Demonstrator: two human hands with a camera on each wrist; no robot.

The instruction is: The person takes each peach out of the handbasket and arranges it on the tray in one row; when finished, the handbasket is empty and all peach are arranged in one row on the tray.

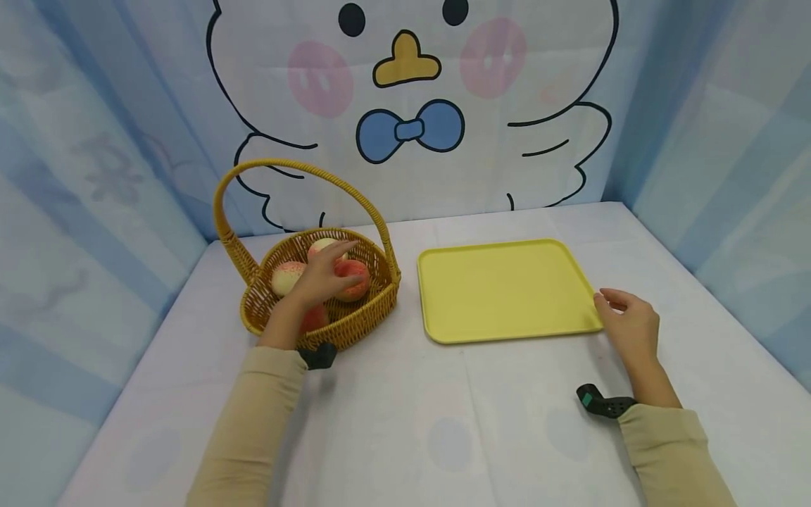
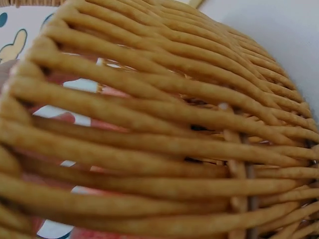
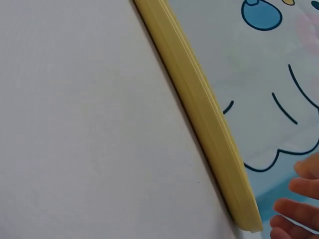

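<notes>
In the head view my left hand [image 1: 319,278] reaches into a wicker basket [image 1: 361,327] with a tall arched handle. Its thumb and fingers are spread over a red peach [image 1: 360,289] and do not look closed round it. Around that hand lie a pale peach [image 1: 286,276], another pale peach [image 1: 319,246] and a red one [image 1: 315,320], partly covered by the hand and wrist. My right hand [image 1: 630,325] is at the right edge of a yellow tray [image 1: 500,292], fingers loosely bent and holding nothing. Basket weave fills the left wrist view, hiding the left fingers.
A white cloth [image 1: 405,422] covers the table under basket and tray. Behind stands a curtain [image 1: 405,190] with a cartoon character, and blue hangings [image 1: 728,176] close off both sides. Each wrist wears a black camera band [image 1: 606,403].
</notes>
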